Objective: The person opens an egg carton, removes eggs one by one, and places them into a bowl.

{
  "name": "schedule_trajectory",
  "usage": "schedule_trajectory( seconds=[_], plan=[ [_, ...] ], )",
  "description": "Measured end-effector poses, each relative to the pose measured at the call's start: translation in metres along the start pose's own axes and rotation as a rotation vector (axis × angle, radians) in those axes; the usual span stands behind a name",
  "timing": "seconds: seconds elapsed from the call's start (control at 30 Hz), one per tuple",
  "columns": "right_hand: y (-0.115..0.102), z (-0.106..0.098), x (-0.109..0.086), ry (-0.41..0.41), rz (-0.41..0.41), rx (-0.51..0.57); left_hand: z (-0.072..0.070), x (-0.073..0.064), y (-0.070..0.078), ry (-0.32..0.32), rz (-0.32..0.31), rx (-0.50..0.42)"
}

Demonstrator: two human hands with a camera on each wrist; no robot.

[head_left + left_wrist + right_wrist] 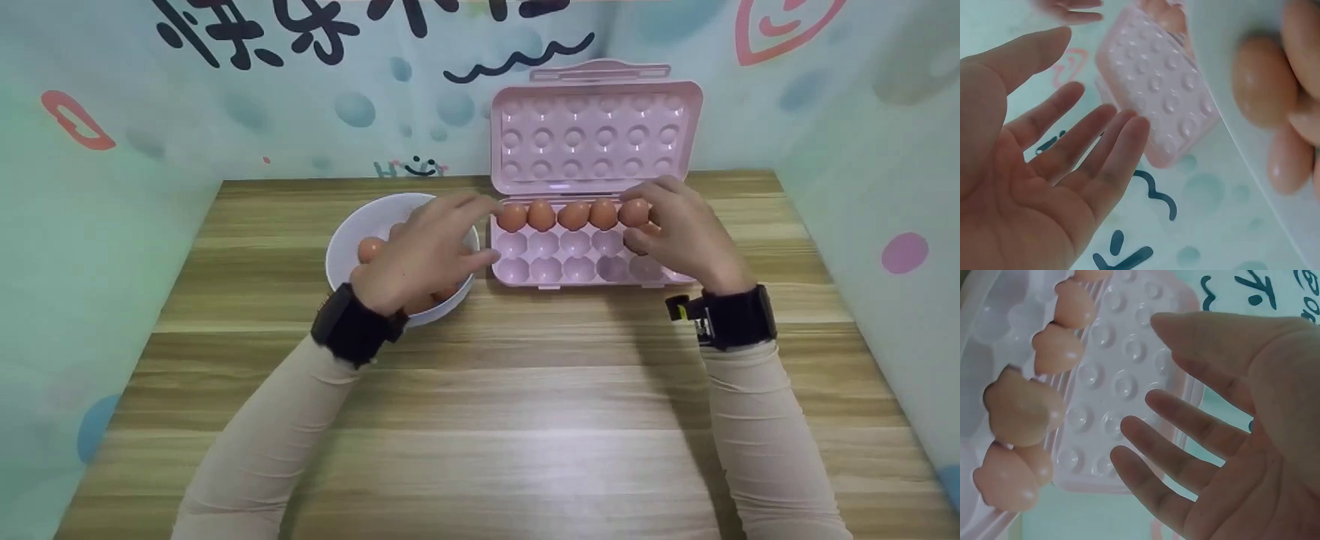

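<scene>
My left hand (427, 251) hovers over a white bowl (340, 236) of brown eggs (370, 250), its fingers spread and holding nothing. In the left wrist view, that palm (1033, 191) is bare beside the bowl wall. My right hand (686, 232) is above the right end of a pink egg carton (545, 244), fingers apart. No egg lies between those fingers (1176, 424) in the right wrist view. Brown eggs (573, 215) stand along the carton's back row, and another egg (635, 241) sits in the row before it, partly covered by my right hand.
Upright behind the carton stands its pink lid (592, 139). Bowl and carton sit side by side on a wooden table (525, 405). A printed cloth wall (285, 112) closes off the back and both sides.
</scene>
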State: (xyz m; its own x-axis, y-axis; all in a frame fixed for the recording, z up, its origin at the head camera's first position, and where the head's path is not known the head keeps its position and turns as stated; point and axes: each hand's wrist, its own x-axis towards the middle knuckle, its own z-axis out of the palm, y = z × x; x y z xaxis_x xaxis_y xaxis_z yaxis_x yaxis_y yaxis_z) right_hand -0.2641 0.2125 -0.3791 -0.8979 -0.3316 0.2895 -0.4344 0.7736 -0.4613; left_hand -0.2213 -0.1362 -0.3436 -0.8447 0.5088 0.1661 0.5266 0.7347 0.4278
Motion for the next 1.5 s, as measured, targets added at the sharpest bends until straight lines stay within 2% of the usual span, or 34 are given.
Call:
schedule_trajectory(
  seconds=[0.17, 0.43, 0.63, 0.83, 1.1, 1.37, 1.5],
  plan=[
    [0.009, 0.001, -0.001, -0.025, 0.047, -0.010, 0.021, -0.001, 0.006, 0.134, 0.075, -0.035],
    [0.017, 0.007, -0.001, -0.048, 0.053, 0.000, 0.060, 0.007, 0.010, 0.230, 0.138, -0.118],
    [0.024, 0.013, -0.001, -0.052, 0.065, 0.031, 0.083, 0.015, 0.010, 0.216, 0.161, -0.132],
    [0.032, 0.019, 0.000, -0.064, 0.052, 0.025, 0.097, 0.018, 0.012, 0.197, 0.128, -0.121],
    [0.039, 0.028, 0.004, -0.058, -0.051, 0.044, 0.106, 0.020, 0.011, 0.178, 0.116, -0.080],
    [0.040, 0.032, 0.004, -0.016, -0.082, -0.016, 0.110, 0.021, 0.009, 0.179, 0.116, -0.082],
    [0.039, 0.031, 0.003, -0.005, -0.058, -0.041, 0.110, 0.021, 0.008, 0.179, 0.111, -0.084]
  ],
)
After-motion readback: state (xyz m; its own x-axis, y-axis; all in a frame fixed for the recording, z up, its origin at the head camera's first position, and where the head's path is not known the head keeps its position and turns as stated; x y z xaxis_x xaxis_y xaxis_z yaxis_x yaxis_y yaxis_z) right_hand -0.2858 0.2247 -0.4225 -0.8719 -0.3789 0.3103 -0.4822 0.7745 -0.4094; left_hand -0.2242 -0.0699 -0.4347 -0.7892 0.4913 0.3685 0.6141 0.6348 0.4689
